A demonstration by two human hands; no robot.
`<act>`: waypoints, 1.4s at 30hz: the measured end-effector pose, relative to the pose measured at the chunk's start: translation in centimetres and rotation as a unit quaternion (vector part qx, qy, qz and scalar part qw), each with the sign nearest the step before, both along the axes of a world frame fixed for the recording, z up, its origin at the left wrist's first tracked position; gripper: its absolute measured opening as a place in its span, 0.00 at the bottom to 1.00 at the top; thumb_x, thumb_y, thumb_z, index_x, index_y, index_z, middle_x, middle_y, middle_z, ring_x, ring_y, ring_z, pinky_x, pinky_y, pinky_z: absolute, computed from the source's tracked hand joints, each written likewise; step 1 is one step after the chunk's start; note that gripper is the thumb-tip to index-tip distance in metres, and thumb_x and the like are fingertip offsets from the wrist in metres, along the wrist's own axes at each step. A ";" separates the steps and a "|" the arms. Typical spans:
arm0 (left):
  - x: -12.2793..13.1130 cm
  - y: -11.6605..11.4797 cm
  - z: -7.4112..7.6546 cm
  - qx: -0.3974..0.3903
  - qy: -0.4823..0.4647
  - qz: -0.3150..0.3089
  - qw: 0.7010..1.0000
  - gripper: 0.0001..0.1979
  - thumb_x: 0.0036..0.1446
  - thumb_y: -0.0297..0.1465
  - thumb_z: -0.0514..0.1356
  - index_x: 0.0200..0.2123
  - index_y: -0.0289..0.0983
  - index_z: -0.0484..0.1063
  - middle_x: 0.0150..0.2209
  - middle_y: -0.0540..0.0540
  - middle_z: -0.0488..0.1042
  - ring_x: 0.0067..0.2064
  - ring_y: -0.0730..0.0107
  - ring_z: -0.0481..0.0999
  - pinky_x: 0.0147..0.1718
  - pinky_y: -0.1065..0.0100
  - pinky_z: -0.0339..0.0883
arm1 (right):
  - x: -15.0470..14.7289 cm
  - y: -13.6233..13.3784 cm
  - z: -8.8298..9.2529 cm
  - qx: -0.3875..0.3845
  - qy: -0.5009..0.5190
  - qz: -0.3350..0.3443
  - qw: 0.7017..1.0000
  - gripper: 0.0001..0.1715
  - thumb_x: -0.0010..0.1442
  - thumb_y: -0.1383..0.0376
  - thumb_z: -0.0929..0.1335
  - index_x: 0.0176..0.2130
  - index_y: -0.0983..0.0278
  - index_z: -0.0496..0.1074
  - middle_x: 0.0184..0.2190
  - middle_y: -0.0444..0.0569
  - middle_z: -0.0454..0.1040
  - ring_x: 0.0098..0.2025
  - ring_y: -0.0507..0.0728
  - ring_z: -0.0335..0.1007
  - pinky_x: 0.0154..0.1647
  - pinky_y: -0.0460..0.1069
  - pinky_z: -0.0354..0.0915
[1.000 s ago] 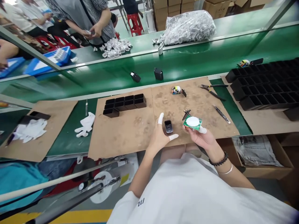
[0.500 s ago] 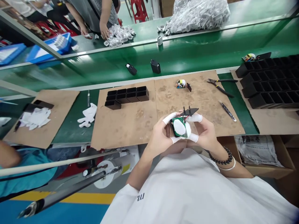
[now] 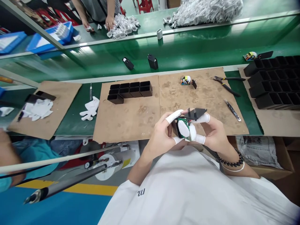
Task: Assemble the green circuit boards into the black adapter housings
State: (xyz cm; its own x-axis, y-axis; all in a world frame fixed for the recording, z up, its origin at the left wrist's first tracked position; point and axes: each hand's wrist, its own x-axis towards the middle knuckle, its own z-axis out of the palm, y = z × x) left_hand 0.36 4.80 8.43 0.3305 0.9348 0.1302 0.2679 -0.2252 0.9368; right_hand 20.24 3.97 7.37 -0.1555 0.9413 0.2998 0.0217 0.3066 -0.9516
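Note:
Both hands meet above the near edge of the cardboard, with white finger covers on several fingertips. My left hand [image 3: 160, 135] is closed around a small black charger case [image 3: 174, 127], mostly hidden by the fingers. My right hand [image 3: 215, 130] grips a green circuit board [image 3: 187, 133] with a white pad on its face; the board sits at the case's mouth, and how deep I cannot tell. A black plug plate [image 3: 198, 113] with two pins, joined by a red wire, hangs over the board beside my right fingers.
Several black cases [image 3: 130, 90] stand in rows on the cardboard [image 3: 126, 122]. Another circuit board [image 3: 186, 80], pliers [image 3: 226, 84] and tweezers [image 3: 232, 110] lie to the right. More black cases [image 3: 274, 81] fill the far right. A co-worker's hand [image 3: 109, 22] touches white parts across the bench.
The board and plug plate have tilted, and the plate's pins now point more sideways. Both hands have shifted slightly right in view while keeping their hold. The camera view has moved a little.

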 end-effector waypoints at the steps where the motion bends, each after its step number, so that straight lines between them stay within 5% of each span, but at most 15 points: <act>1: 0.0 0.0 0.1 0.000 -0.001 0.000 1.000 0.35 0.49 0.26 0.70 0.62 0.44 0.71 0.47 0.47 0.74 0.26 0.81 0.61 0.26 0.73 0.65 | 0.0 0.0 0.0 -0.008 0.004 0.000 1.000 0.23 0.47 0.57 0.83 0.42 0.55 0.79 0.49 0.50 0.81 0.54 0.66 0.77 0.61 0.62 0.70; 23: 0.2 0.3 -0.2 -0.007 -0.006 -0.005 1.000 0.34 0.48 0.28 0.70 0.60 0.43 0.73 0.46 0.48 0.74 0.25 0.81 0.61 0.27 0.73 0.64 | -0.4 0.2 -0.3 -0.036 0.014 -0.013 0.999 0.26 0.43 0.56 0.85 0.40 0.57 0.79 0.48 0.50 0.82 0.52 0.65 0.78 0.57 0.60 0.72; 37: -0.7 0.2 -2.5 0.019 -0.030 -0.022 0.999 0.34 0.50 0.24 0.68 0.61 0.45 0.72 0.51 0.47 0.73 0.27 0.81 0.64 0.35 0.70 0.71 | -0.3 -0.4 2.1 0.026 -0.149 0.008 0.989 0.19 0.55 0.65 0.79 0.47 0.57 0.79 0.50 0.49 0.81 0.53 0.64 0.79 0.57 0.57 0.74; 42: -0.3 0.3 -2.6 0.005 -0.040 -0.013 0.999 0.32 0.49 0.34 0.74 0.59 0.43 0.74 0.48 0.45 0.75 0.35 0.71 0.73 0.39 0.68 0.74 | 0.6 -0.7 2.9 0.006 -0.193 0.045 0.980 0.29 0.52 0.64 0.80 0.53 0.52 0.79 0.64 0.48 0.73 0.64 0.68 0.72 0.66 0.62 0.69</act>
